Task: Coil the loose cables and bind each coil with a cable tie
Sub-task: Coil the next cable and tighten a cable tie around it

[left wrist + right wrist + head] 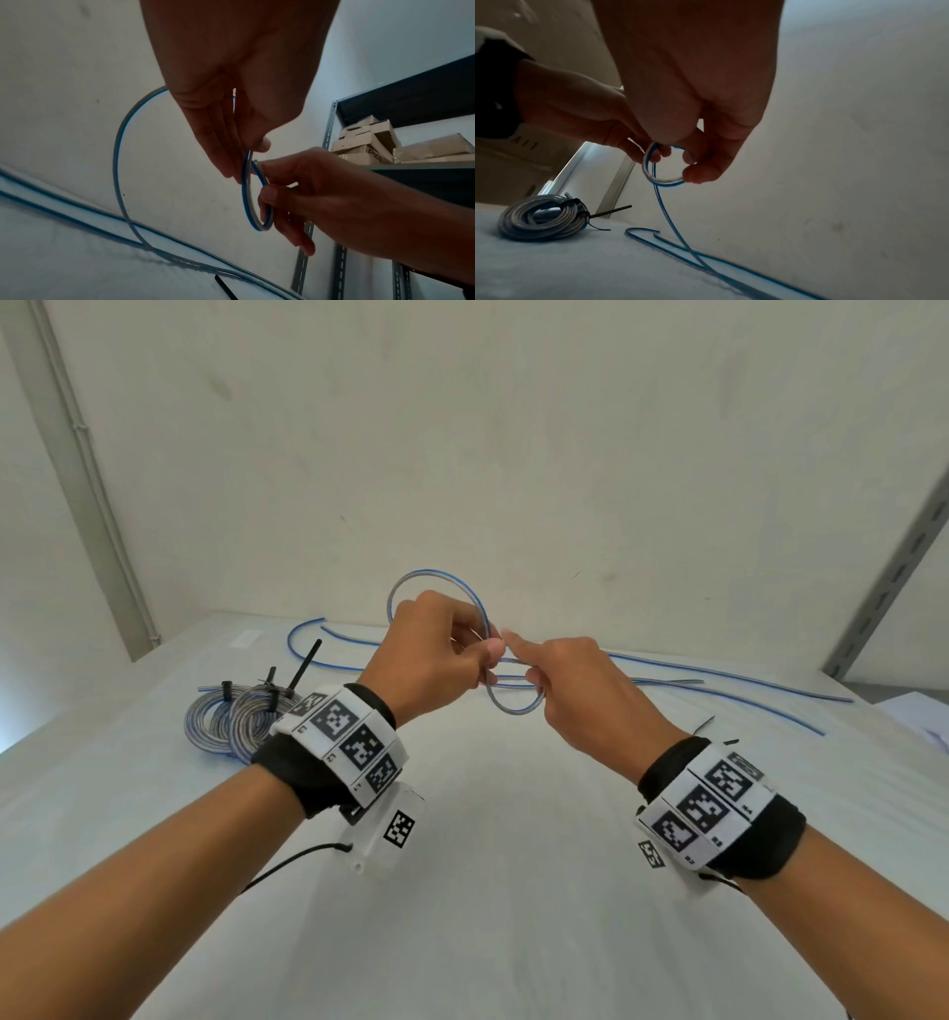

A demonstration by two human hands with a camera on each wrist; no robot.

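Left hand [436, 644]: raised above the table, thumb and fingers pinching the blue-and-clear cable [436, 580] where the first loops cross; curled tight round it, nothing else held.
Right hand [570, 680]: just beside the left, touching it at the fingertips; index finger stretched toward the left thumb, remaining fingers hooked round the small lower loop [513, 708] of the same cable.
Cable in hand: barely begun as a coil; one larger loop arching over the left hand, one small loop under the right; in the left wrist view two strands lying side by side between the hands [248, 182].
Table [488, 865]: white surface below both wrists, carrying everything else.
Finished coils [233, 721]: lying left of the left wrist, two by the look of it, overlapping, each cinched with a black cable tie [272, 693], long tails sticking up untrimmed.
Spare tie [711, 721]: thin dark strip lying beyond the right wrist, probably the next one to use; too small to be sure.
Loose run [719, 683]: long blue lengths trailing along the far side of the table toward the right; whether one cable or several cannot be told.
Wall [513, 428]: plain, pale, directly behind the table edge.
Progress: roughly two coils bound, a third only just started; most of its length left to wind, then tying; perhaps more cable after that.
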